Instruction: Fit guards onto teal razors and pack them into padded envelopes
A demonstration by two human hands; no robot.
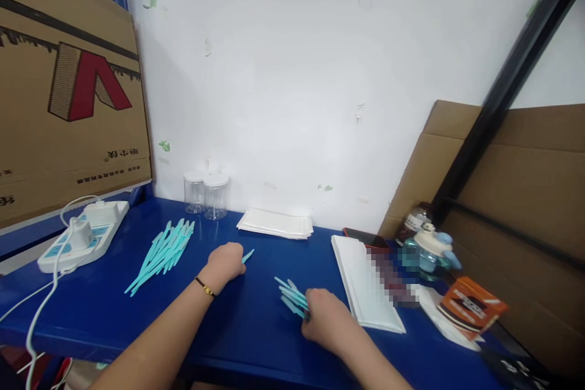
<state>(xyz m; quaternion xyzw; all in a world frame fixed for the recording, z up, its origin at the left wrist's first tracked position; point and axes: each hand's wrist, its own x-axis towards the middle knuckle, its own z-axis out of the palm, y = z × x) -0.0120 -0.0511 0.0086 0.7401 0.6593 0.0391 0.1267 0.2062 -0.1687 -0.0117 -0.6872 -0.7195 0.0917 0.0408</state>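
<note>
My left hand [225, 265], with a dark bracelet at the wrist, is closed on one turquoise eyebrow razor [247, 256], whose tip sticks out to the right. My right hand [326, 320] grips a small bunch of the same eyebrow razors [292, 297], their ends pointing left. Fingers hide the rest of what each hand holds. Left of my left hand, a loose fanned pile of turquoise eyebrow razors [167, 250] lies on the blue table [256, 329]. A stack of white packets [365, 283] lies just beyond my right hand.
Two clear jars [215, 198] with white lids and flat white packets [275, 223] stand near the wall. At left is a power strip [98, 234] with cords over the table edge. On the right are a phone [365, 237], a teal bottle [427, 256] and an orange box [473, 308].
</note>
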